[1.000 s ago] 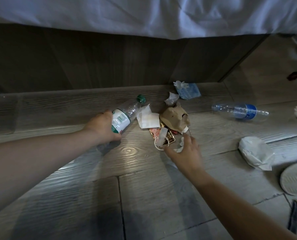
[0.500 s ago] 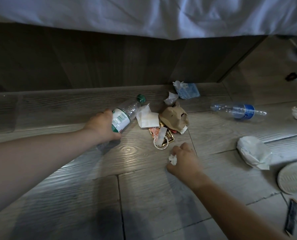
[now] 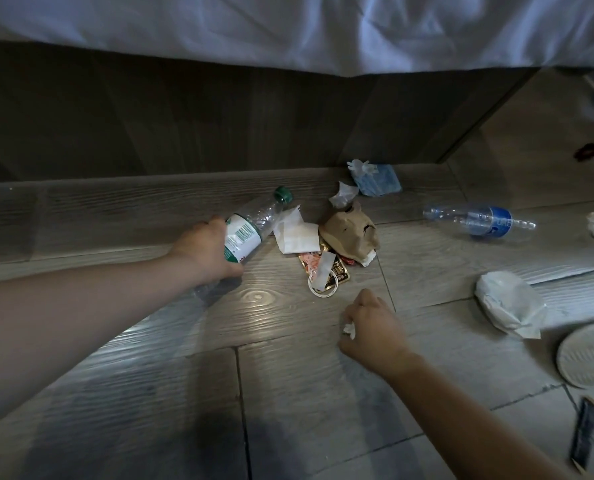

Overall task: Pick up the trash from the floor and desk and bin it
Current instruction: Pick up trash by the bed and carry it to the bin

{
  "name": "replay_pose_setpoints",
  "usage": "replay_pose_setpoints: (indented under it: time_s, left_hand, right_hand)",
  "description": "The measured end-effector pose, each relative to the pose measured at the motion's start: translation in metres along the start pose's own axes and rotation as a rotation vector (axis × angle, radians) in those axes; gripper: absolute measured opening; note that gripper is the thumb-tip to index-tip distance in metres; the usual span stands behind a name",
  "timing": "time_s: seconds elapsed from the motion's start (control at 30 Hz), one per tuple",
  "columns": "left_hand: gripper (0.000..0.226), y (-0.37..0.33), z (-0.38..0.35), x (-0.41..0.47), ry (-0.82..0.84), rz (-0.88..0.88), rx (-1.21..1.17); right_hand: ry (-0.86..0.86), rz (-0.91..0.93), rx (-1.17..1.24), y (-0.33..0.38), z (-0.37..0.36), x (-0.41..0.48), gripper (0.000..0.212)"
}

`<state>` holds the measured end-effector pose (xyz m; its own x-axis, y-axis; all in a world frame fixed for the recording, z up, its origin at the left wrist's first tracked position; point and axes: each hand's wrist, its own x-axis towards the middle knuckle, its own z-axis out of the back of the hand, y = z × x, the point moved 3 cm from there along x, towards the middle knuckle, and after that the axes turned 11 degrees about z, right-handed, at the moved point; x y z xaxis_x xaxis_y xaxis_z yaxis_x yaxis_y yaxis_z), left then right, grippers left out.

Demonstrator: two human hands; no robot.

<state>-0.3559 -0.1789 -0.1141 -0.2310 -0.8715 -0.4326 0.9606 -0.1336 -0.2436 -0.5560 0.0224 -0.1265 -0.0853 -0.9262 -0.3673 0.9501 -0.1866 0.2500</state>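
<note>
one green-capped bottle [image 3: 250,230] gripped by the left hand [image 3: 205,252]; right hand [image 3: 371,327] clenches a tissue scrap [image 3: 349,329].

We find the scene dim overall. The white sheet [image 3: 288,26] along the top is the brightest area and carries a bluish cast. A soft glare patch sits on the floor [image 3: 254,301] near centre, and a dark shadow pools at bottom centre. The bed panel [image 3: 150,116] is murky. Floor lines bend toward the edges, and the upper right corner is blurred.
</note>
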Motion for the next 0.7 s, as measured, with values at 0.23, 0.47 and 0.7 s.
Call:
replay_pose_setpoints:
  time_s: [0.23, 0.47, 0.7]
  left_hand:
    - [0.065, 0.001, 0.0, 0.001, 0.011, -0.002, -0.003]
    - [0.066, 0.002, -0.001, 0.003, 0.005, -0.005, 0.002]
    - [0.06, 0.002, -0.003, 0.005, -0.005, -0.013, -0.001]
  right_hand:
    - [-0.301, -0.084, 0.298, 0.006, 0.033, 0.032, 0.015]
    - [-0.205, -0.176, 0.132, 0.025, 0.029, 0.07, 0.063]
    - [-0.227, -0.112, -0.031, 0.034, 0.003, 0.071, 0.07]
